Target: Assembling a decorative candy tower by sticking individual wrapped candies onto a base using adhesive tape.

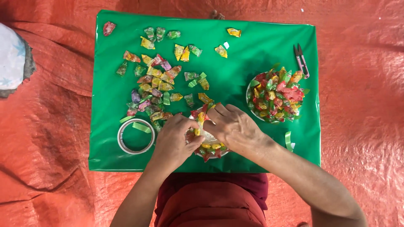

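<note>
Both hands, left hand (pixel 174 136) and right hand (pixel 233 126), pinch wrapped candies on the candy ring (pixel 210 147) beside the tape roll (pixel 135 135); light, crinkly, slippery wrappers, best gripped by twisted ends.

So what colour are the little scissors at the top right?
Pink scissors, seen in the head view.

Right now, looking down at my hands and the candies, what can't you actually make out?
- Head view: the middle of the candy ring is covered by the left hand and right hand.
- Whether either hand pinches a candy: fingertips hidden.
- The pale object at the left is cut off by the frame edge.
- Wrapper prints on the loose candies are too small.
- The plate under the piled candies is mostly buried.
</note>
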